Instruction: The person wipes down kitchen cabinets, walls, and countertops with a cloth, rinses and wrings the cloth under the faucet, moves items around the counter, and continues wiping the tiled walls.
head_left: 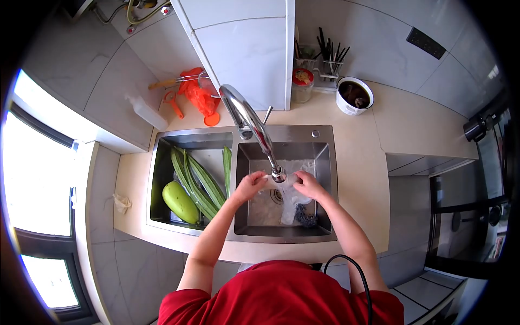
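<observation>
Both hands are over the right sink basin (260,219), beneath the end of the chrome faucet (254,127). My left hand (251,184) pinches one side of a translucent, whitish plastic bag (290,203). Its other side is between the fingers of my right hand (307,185). The bag hangs down into the basin, near the drain (277,195). A dark mesh-like bundle (306,216) lies at the basin's lower right, touching the bag. Whether water is running is hard to tell.
In the left basin lie long ridged green gourds (206,179) and a thick light-green one (180,202). Behind it are an orange bag (200,97) and an orange peeler (174,104). A white pot (355,96), a red-lidded jar (302,86) and a utensil rack (331,67) stand behind right.
</observation>
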Demonstrator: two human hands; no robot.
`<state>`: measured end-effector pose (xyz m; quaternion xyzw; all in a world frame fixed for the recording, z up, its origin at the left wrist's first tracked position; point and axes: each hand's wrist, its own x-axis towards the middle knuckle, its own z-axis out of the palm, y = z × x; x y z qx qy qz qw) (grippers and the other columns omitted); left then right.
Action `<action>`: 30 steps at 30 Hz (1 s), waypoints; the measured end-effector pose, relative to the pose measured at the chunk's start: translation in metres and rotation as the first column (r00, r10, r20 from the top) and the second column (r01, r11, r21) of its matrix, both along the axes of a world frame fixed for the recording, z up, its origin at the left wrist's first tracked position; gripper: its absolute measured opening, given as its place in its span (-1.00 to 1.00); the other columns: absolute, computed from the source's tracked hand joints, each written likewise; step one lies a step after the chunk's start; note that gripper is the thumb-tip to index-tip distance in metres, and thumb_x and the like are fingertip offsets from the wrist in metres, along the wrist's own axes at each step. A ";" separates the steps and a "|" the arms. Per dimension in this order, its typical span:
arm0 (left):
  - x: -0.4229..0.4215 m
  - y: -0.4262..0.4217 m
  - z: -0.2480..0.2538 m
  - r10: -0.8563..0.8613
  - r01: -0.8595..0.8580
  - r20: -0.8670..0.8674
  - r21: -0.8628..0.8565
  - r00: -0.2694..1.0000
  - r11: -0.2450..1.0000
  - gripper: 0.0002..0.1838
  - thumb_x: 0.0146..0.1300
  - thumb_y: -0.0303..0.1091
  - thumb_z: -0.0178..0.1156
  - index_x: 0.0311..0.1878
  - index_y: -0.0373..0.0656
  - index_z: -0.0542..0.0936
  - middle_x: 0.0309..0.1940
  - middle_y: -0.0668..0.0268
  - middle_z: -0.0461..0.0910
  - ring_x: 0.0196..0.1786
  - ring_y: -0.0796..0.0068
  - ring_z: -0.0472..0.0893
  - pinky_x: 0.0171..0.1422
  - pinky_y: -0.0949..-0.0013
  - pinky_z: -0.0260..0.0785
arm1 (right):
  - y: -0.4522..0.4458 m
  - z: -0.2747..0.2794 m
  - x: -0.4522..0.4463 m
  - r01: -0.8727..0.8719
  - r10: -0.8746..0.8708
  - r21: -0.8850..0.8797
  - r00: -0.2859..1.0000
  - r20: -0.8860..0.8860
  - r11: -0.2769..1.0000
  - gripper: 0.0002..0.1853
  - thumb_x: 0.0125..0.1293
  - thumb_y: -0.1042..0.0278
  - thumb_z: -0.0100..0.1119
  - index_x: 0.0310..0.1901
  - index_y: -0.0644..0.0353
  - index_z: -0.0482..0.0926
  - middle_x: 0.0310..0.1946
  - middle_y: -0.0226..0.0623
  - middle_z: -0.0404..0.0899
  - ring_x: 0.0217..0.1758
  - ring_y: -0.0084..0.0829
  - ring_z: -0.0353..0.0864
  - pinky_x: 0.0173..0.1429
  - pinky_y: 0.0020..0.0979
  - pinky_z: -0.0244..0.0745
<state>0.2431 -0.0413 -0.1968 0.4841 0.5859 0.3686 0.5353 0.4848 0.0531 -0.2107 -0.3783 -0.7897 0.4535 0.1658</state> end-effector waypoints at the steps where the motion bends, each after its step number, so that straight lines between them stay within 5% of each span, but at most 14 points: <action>1: -0.005 0.003 0.011 0.007 -0.005 -0.108 0.020 0.994 1.000 -0.78 0.32 -0.31 0.06 -0.07 -0.23 0.51 -0.38 0.52 0.45 -0.29 0.75 0.37 -0.21 0.58 0.26 | -0.001 0.013 0.000 -0.001 0.001 -0.001 1.000 0.000 1.000 -0.72 -0.01 0.34 0.14 -0.27 0.32 0.48 -0.33 -0.06 0.52 -0.26 -0.06 0.50 -0.15 -0.28 0.41; 7: 0.001 -0.003 0.040 0.065 -0.069 -0.101 -0.038 0.993 0.997 -0.76 0.31 -0.27 0.07 -0.08 -0.22 0.51 -0.38 0.48 0.47 -0.29 0.73 0.39 -0.19 0.55 0.30 | -0.005 0.019 0.000 0.018 -0.013 -0.034 0.989 0.145 0.999 -0.74 0.08 0.34 0.07 -0.23 0.31 0.48 -0.42 -0.13 0.58 -0.27 -0.13 0.56 -0.16 -0.28 0.42; 9: 0.009 -0.006 0.031 0.145 -0.137 0.058 -0.119 0.988 0.983 -0.75 0.29 -0.27 0.08 -0.07 -0.22 0.51 -0.37 0.47 0.48 -0.29 0.70 0.40 -0.15 0.53 0.30 | -0.011 0.011 0.000 0.055 -0.005 -0.465 0.994 0.109 0.884 -0.72 0.10 0.35 0.08 -0.15 0.28 0.50 -0.41 -0.23 0.58 -0.27 -0.26 0.56 -0.12 -0.30 0.42; 10: 0.017 -0.008 0.024 0.143 -0.136 0.060 -0.121 0.988 0.983 -0.75 0.29 -0.27 0.08 -0.07 -0.22 0.51 -0.37 0.47 0.48 -0.29 0.70 0.40 -0.15 0.53 0.30 | -0.018 0.017 -0.004 0.057 -0.006 -0.467 0.994 0.111 0.883 -0.72 0.10 0.35 0.08 -0.15 0.28 0.50 -0.41 -0.23 0.58 -0.27 -0.26 0.56 -0.12 -0.30 0.42; 12: 0.040 -0.010 0.010 0.104 -0.097 0.153 -0.055 0.983 0.994 -0.75 0.25 -0.30 0.13 -0.07 -0.22 0.51 -0.34 0.45 0.50 -0.25 0.65 0.44 -0.10 0.51 0.30 | -0.038 0.029 -0.022 0.020 -0.244 -0.580 0.919 -0.311 0.815 -0.68 0.09 0.39 0.11 -0.09 0.25 0.51 -0.39 -0.28 0.57 -0.25 -0.35 0.55 -0.07 -0.35 0.42; 13: 0.052 -0.010 0.009 0.163 -0.152 0.235 -0.067 0.958 0.986 -0.74 0.22 -0.33 0.14 -0.06 -0.22 0.50 -0.32 0.42 0.52 -0.22 0.63 0.46 -0.07 0.51 0.30 | -0.045 0.020 -0.028 0.070 -0.268 -0.495 0.901 -0.341 0.866 -0.66 0.02 0.44 0.16 -0.10 0.27 0.53 -0.33 -0.22 0.58 -0.21 -0.37 0.56 -0.06 -0.38 0.44; 14: 0.063 -0.010 0.009 0.222 -0.205 0.315 -0.086 0.923 0.975 -0.73 0.19 -0.36 0.15 -0.05 -0.23 0.50 -0.29 0.40 0.54 -0.20 0.61 0.48 -0.04 0.51 0.30 | -0.047 0.011 -0.032 0.071 -0.270 -0.497 0.901 -0.340 0.865 -0.66 0.02 0.44 0.16 -0.10 0.27 0.53 -0.33 -0.22 0.58 -0.21 -0.37 0.56 -0.06 -0.38 0.44; 16: 0.082 -0.013 0.028 0.243 -0.197 0.273 -0.187 0.931 0.962 -0.76 0.16 -0.42 0.09 -0.09 -0.24 0.53 -0.20 0.35 0.56 -0.12 0.54 0.50 0.08 0.43 0.29 | -0.049 -0.011 -0.037 -0.049 0.007 -0.170 0.971 -0.241 0.984 -0.68 0.07 0.49 0.14 -0.08 0.19 0.52 -0.30 -0.41 0.55 -0.25 -0.52 0.50 -0.12 -0.49 0.40; 18: 0.067 -0.012 0.022 0.116 -0.092 0.290 -0.096 0.950 0.991 -0.75 0.18 -0.43 0.05 -0.08 -0.22 0.56 -0.22 0.33 0.57 -0.09 0.50 0.51 0.08 0.44 0.30 | -0.049 -0.020 -0.028 0.028 -0.050 -0.189 0.992 -0.113 0.982 -0.70 0.07 0.46 0.13 -0.10 0.25 0.53 -0.31 -0.39 0.56 -0.29 -0.55 0.51 -0.19 -0.47 0.40; 20: 0.044 -0.008 -0.018 0.359 -0.354 0.096 -0.066 0.929 0.933 -0.72 0.23 -0.39 -0.05 -0.08 -0.21 0.58 -0.14 0.30 0.57 0.02 0.46 0.49 0.16 0.38 0.25 | -0.044 -0.007 -0.024 0.079 -0.099 -0.517 0.995 -0.011 0.852 -0.73 0.08 0.45 0.11 -0.14 0.32 0.53 -0.34 -0.39 0.56 -0.32 -0.58 0.50 -0.25 -0.48 0.39; 24: 0.056 -0.005 -0.036 0.417 -0.132 0.565 -0.476 0.712 0.870 -0.57 0.40 -0.06 -0.18 0.10 -0.13 0.49 0.00 0.30 0.53 0.10 0.45 0.45 0.21 0.34 0.21 | -0.040 0.002 -0.031 0.006 -0.167 -0.755 0.976 -0.137 0.656 -0.74 0.08 0.46 0.05 -0.17 0.28 0.55 -0.30 -0.36 0.57 -0.23 -0.49 0.55 -0.15 -0.40 0.46; 26: 0.055 -0.005 -0.058 0.394 -0.125 0.527 -0.474 0.753 0.872 -0.48 0.41 0.07 -0.24 0.19 -0.11 0.40 -0.02 0.31 0.54 0.08 0.44 0.47 0.21 0.35 0.23 | -0.037 0.011 -0.036 -0.019 -0.314 -0.821 0.919 -0.238 0.570 -0.78 0.07 0.48 0.05 -0.21 0.27 0.53 -0.33 -0.37 0.55 -0.25 -0.50 0.54 -0.18 -0.39 0.45; 28: 0.050 -0.008 -0.075 0.135 0.132 0.541 -0.426 0.830 0.895 -0.48 0.43 0.06 -0.29 0.19 -0.10 0.39 0.03 0.25 0.53 0.07 0.41 0.52 0.25 0.32 0.27 | -0.023 0.012 -0.032 0.040 -0.557 -0.892 0.794 -0.246 0.451 -0.79 0.05 0.49 0.07 -0.23 0.27 0.53 -0.34 -0.37 0.53 -0.26 -0.48 0.53 -0.19 -0.37 0.45; 30: 0.048 -0.013 -0.070 0.163 0.166 0.624 -0.435 0.764 0.885 -0.46 0.42 0.08 -0.28 0.16 -0.13 0.41 -0.03 0.25 0.56 -0.04 0.38 0.57 0.15 0.31 0.36 | -0.002 -0.015 -0.027 0.107 -0.555 -0.841 0.793 -0.250 0.531 -0.66 0.03 0.19 0.20 -0.22 0.25 0.52 -0.35 -0.34 0.53 -0.25 -0.43 0.51 -0.16 -0.37 0.39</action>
